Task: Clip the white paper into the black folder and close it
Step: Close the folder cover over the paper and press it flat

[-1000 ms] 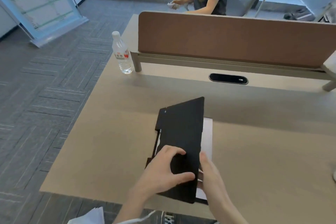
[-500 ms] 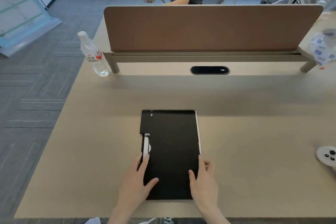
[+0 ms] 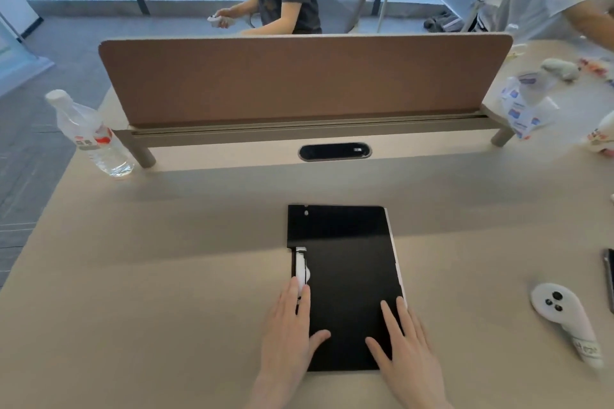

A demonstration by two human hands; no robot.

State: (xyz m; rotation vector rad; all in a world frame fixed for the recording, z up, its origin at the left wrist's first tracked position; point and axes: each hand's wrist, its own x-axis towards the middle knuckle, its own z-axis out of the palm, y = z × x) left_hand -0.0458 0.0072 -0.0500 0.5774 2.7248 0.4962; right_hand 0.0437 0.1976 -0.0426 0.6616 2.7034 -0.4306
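Black flat folder [image 3: 349, 282] lay closed under my flattened, open left hand [image 3: 289, 329] and right hand [image 3: 403, 342]; I judged only releasing remained.

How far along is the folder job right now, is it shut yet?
Done, by the look of it: the black folder lies flat and closed on the desk, with the white paper showing only as a thin strip along its right edge. In hand: the left hand and right hand rest flat on the cover. Left: probably just lifting the hands; the clip inside is hidden.
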